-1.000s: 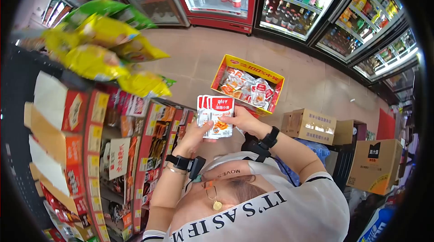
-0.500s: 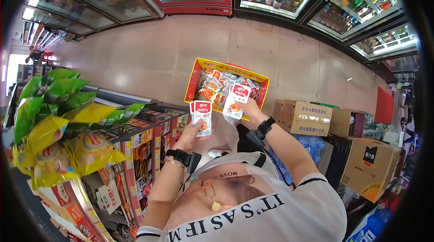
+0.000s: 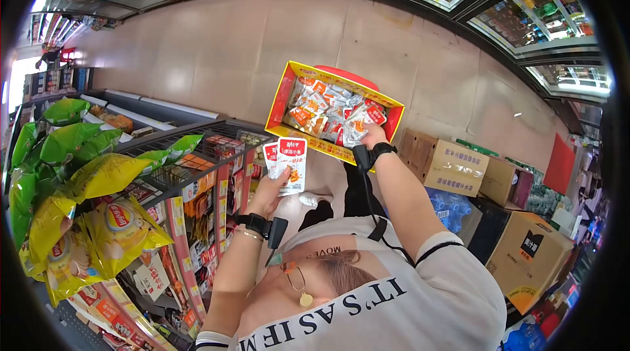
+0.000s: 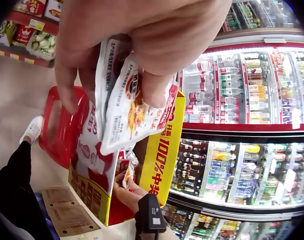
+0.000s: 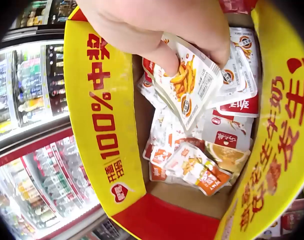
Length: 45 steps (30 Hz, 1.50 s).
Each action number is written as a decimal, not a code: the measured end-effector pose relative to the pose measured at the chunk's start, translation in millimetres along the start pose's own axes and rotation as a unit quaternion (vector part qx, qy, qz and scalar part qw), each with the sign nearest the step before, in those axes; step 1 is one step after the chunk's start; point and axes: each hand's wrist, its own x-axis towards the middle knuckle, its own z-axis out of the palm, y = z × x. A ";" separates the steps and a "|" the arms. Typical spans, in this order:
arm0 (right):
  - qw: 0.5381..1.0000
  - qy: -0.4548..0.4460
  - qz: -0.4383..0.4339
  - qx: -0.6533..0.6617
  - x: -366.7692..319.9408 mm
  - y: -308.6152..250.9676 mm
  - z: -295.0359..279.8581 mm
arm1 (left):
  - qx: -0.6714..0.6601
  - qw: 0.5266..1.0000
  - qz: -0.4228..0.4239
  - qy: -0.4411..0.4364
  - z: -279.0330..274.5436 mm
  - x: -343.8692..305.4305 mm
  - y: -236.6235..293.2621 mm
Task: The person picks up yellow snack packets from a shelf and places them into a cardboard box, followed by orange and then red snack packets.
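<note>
In my left hand (image 3: 268, 192) I pinch a couple of white and red snack packets (image 3: 293, 157), fanned out to the left of a yellow and red cardboard box (image 3: 281, 100). The left wrist view shows my thumb pressed on the front packet (image 4: 134, 112), with another behind it. My right hand (image 3: 375, 136) is inside the box at its right end. Between thumb and fingers it grips a snack packet (image 5: 192, 87) with a picture of orange-brown food. Several loose packets (image 5: 194, 167) lie in the box beneath; the palm hides some of them.
Red plastic (image 4: 54, 122) shows beside and below the box. A snack shelf (image 3: 210, 187) with bags of chips (image 3: 125, 223) stands at left. Cardboard cartons (image 3: 453, 164) and bottled water (image 3: 448, 208) are at right. Drink fridges (image 3: 525, 10) line the far side of the tiled floor.
My hands have parted: the left keeps some packets, while the right has carried others forward and right, down into the box. The head view has shifted, showing more floor.
</note>
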 end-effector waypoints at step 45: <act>0.327 -0.030 -0.241 -0.913 -60.5 -54.8 68.5 | 0.173 0.956 0.179 0.155 -88.9 -71.1 -29.2</act>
